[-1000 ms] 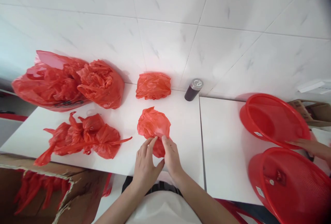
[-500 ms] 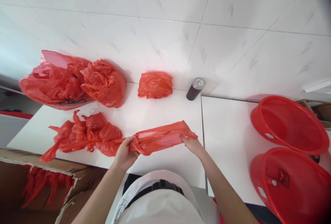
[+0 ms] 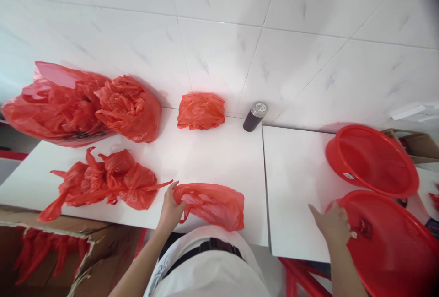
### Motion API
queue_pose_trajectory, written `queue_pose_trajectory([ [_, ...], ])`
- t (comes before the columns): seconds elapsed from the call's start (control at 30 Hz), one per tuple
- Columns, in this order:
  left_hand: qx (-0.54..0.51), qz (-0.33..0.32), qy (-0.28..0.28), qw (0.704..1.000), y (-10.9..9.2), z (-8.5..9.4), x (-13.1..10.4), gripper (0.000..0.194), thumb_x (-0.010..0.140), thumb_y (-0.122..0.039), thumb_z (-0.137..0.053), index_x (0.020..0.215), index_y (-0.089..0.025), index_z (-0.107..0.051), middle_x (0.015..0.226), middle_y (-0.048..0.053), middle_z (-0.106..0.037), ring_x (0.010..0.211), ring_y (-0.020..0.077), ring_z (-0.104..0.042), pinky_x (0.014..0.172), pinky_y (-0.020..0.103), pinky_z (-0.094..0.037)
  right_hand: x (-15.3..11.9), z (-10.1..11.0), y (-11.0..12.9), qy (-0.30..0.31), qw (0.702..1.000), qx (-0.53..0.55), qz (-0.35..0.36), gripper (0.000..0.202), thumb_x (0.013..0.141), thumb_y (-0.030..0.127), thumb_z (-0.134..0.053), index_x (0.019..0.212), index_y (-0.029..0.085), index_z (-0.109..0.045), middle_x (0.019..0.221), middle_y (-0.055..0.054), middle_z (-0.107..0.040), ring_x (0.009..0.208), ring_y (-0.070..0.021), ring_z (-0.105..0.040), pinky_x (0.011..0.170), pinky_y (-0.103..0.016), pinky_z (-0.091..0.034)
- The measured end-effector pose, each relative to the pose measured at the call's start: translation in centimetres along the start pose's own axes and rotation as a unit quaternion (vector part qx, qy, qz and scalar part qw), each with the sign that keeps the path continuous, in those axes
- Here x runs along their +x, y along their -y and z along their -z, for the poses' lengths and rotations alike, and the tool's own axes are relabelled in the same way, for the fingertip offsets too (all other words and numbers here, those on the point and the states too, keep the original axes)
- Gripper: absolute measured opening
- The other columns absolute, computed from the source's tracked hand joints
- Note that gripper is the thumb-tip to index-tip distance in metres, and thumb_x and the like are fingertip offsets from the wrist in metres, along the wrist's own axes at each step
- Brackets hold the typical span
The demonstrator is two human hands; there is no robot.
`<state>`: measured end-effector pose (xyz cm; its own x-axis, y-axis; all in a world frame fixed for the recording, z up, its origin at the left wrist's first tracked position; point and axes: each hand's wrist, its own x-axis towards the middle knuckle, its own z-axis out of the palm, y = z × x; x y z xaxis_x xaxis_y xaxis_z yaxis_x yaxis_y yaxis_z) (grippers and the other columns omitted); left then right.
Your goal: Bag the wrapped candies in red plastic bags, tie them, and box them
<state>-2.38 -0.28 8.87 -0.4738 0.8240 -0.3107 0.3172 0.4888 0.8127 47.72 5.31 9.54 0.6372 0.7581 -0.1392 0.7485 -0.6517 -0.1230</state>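
Note:
My left hand [image 3: 172,207] pinches the left end of a thin red plastic bag [image 3: 211,205], which lies loosely spread at the table's front edge. Away to the right, my right hand [image 3: 332,224] is over the near rim of the front red basin [image 3: 394,242], thumb apart from the fingers and nothing visible in it. Inside that basin lies a small dark red item [image 3: 364,227] that I cannot make out. Left of my left hand sit several knotted red bags [image 3: 118,178] with bulging contents, their ends trailing across the tabletop.
Two large stuffed red bags [image 3: 132,109] lean against the tiled wall. A folded stack of red bags [image 3: 200,111] and a dark tumbler [image 3: 254,116] stand farther right. A second red basin [image 3: 373,159] is behind the front one. An open cardboard box [image 3: 103,242] is at lower left.
My right hand has let go of the bag and moved right to the front basin. The bag's right end has dropped onto the table, while my left hand keeps its end.

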Motion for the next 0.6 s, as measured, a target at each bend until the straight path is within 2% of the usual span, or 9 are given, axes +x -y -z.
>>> queue_pose_trajectory([
  [0.1, -0.057, 0.050, -0.006, 0.997, 0.4, 0.0, -0.5, 0.067, 0.068, -0.014, -0.066, 0.132, -0.024, -0.045, 0.132, 0.012, -0.051, 0.120, 0.0271, -0.053, 0.098, 0.040, -0.044, 0.6, -0.6, -0.1, -0.002, 0.999, 0.031, -0.024, 0.074, 0.082, 0.040, -0.049, 0.150, 0.017, -0.026, 0.147, -0.022, -0.039, 0.127, -0.0437, -0.045, 0.097, -0.059, -0.040],
  [0.2, -0.154, 0.136, -0.016, 0.978, 0.2, -0.1, -1.5, 0.073, 0.068, -0.017, -0.072, 0.134, -0.027, -0.041, 0.123, 0.009, -0.057, 0.102, 0.0220, -0.064, 0.087, 0.035, -0.051, 1.4, -0.7, 1.3, 0.010, 0.994, 0.082, -0.074, 0.091, 0.076, 0.043, -0.059, 0.152, 0.016, -0.016, 0.148, -0.025, -0.036, 0.129, -0.0447, -0.044, 0.098, -0.059, -0.040],
  [0.27, -0.219, 0.207, -0.027, 0.953, 0.2, -0.2, -2.3, 0.073, 0.069, -0.016, -0.074, 0.133, -0.027, -0.040, 0.109, 0.006, -0.064, 0.085, 0.0177, -0.068, 0.077, 0.031, -0.053, 1.6, -1.0, 2.4, 0.026, 0.989, 0.105, -0.100, 0.092, 0.078, 0.042, -0.057, 0.153, 0.014, -0.011, 0.144, -0.027, -0.041, 0.125, -0.0445, -0.048, 0.096, -0.060, -0.041],
  [0.33, -0.294, 0.284, -0.036, 0.912, 0.3, -0.3, -3.0, 0.056, 0.071, -0.010, -0.072, 0.120, -0.024, -0.049, 0.093, 0.004, -0.067, 0.075, 0.0153, -0.068, 0.071, 0.028, -0.054, 1.0, -1.5, 4.0, 0.027, 0.989, 0.116, -0.090, 0.082, 0.083, 0.037, -0.050, 0.153, 0.016, -0.014, 0.141, -0.024, -0.047, 0.123, -0.0408, -0.052, 0.097, -0.058, -0.042],
  [0.4, -0.359, 0.331, -0.030, 0.872, 0.4, -0.4, -3.6, 0.031, 0.075, -0.004, -0.066, 0.099, -0.019, -0.056, 0.087, 0.004, -0.068, 0.074, 0.0153, -0.069, 0.072, 0.028, -0.056, -0.6, -2.3, 6.4, 0.022, 0.987, 0.153, -0.034, 0.076, 0.084, 0.037, -0.049, 0.152, 0.019, -0.021, 0.142, -0.019, -0.048, 0.125, -0.0365, -0.052, 0.101, -0.052, -0.042],
  [0.43, -0.385, 0.339, -0.024, 0.858, 0.3, -0.3, -3.7, 0.023, 0.076, -0.002, -0.063, 0.091, -0.018, -0.057, 0.088, 0.005, -0.069, 0.077, 0.0162, -0.070, 0.074, 0.028, -0.057, -1.5, -2.6, 8.0, 0.022, 0.981, 0.190, 0.015, 0.076, 0.084, 0.038, -0.051, 0.152, 0.019, -0.023, 0.143, -0.019, -0.047, 0.127, -0.0351, -0.051, 0.102, -0.049, -0.041],
  [0.53, -0.416, 0.347, -0.025, 0.840, -0.4, 0.0, -3.9, 0.016, 0.079, 0.000, -0.057, 0.081, -0.016, -0.057, 0.090, 0.007, -0.069, 0.083, 0.0177, -0.071, 0.076, 0.030, -0.059, -3.7, -3.2, 12.4, 0.065, 0.921, 0.345, 0.168, 0.078, 0.085, 0.048, -0.051, 0.152, 0.021, -0.021, 0.144, -0.015, -0.047, 0.128, -0.0289, -0.050, 0.101, -0.042, -0.044],
  [0.57, -0.420, 0.349, -0.028, 0.837, -0.8, 0.2, -3.9, 0.015, 0.080, -0.001, -0.057, 0.080, -0.015, -0.058, 0.087, 0.006, -0.069, 0.082, 0.0175, -0.071, 0.076, 0.030, -0.059, -3.8, -3.2, 13.3, 0.072, 0.905, 0.367, 0.200, 0.076, 0.087, 0.051, -0.049, 0.152, 0.022, -0.021, 0.146, -0.014, -0.046, 0.130, -0.0271, -0.048, 0.102, -0.041, -0.043],
  [0.6, -0.422, 0.347, -0.027, 0.837, -1.2, 0.4, -3.8, 0.013, 0.081, -0.002, -0.056, 0.079, -0.015, -0.058, 0.082, 0.005, -0.067, 0.080, 0.0170, -0.070, 0.075, 0.030, -0.059, -3.4, -3.1, 13.9, 0.071, 0.902, 0.366, 0.218, 0.074, 0.089, 0.053, -0.045, 0.152, 0.024, -0.021, 0.148, -0.013, -0.044, 0.132, -0.0261, -0.045, 0.104, -0.041, -0.041],
])
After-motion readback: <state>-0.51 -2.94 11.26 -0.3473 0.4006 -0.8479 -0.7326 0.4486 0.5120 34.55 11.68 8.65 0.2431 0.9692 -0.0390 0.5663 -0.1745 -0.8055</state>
